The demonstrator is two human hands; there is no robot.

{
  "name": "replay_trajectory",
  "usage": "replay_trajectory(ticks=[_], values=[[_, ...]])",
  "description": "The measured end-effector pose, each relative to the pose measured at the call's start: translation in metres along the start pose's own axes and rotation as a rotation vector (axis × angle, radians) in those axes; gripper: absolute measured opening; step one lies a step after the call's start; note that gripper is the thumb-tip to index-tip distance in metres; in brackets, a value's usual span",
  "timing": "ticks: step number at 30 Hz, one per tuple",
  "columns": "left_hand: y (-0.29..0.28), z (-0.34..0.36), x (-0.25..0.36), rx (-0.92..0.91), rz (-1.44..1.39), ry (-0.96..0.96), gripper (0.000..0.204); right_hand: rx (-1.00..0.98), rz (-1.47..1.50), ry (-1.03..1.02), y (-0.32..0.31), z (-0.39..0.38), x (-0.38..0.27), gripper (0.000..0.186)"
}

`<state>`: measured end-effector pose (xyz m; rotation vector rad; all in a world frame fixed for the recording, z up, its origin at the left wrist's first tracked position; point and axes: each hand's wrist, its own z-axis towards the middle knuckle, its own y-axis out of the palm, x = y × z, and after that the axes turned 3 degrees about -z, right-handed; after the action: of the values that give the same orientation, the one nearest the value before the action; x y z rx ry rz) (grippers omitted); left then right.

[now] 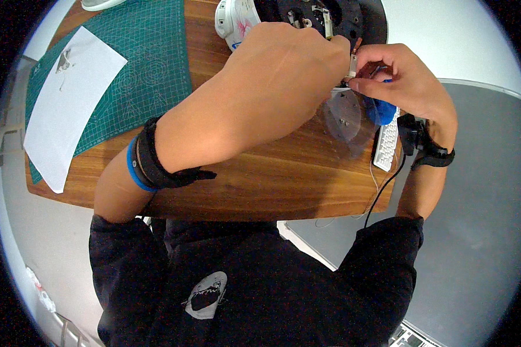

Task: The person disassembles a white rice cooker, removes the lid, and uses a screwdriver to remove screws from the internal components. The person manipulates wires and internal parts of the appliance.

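Note:
At the far edge of the table stands a round black device (pixel 351 18) with its inner metal parts exposed. My left hand (pixel 272 87) reaches over to its near side, knuckles up and fingers curled closed; the fingertips and whatever they hold are hidden. Just to the right, my right hand (pixel 408 78) is closed in a pinch. Its thumb and forefinger are at the lower end of a small pale strip-shaped part (pixel 352 66), right beside the left fingers. Below both hands lies a clear round plastic dish (pixel 342 130) with a few tiny dark screws.
A blue object (pixel 381 111) and a white keyboard (pixel 387 144) lie under my right wrist, where a black cable (pixel 382 194) hangs. Left of the device is a white printed object (pixel 235 23). White paper (pixel 72 104) with small metal bits covers part of a green cutting mat (pixel 147 75).

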<state>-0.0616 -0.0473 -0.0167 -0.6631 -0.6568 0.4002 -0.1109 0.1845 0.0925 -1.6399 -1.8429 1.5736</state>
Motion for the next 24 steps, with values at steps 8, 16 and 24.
replay_trajectory(ticks=[8,16,24], values=[[0.001,-0.002,-0.001,0.024,0.032,0.031,0.041,0.093,-0.121,-0.092,0.004,0.001,0.007,0.016],[0.002,-0.001,0.001,-0.011,0.052,0.020,0.042,0.157,-0.176,-0.063,0.009,0.001,0.011,0.018],[0.005,-0.003,0.000,0.083,0.052,0.069,0.033,0.144,-0.114,-0.063,0.011,0.000,0.001,0.013]])
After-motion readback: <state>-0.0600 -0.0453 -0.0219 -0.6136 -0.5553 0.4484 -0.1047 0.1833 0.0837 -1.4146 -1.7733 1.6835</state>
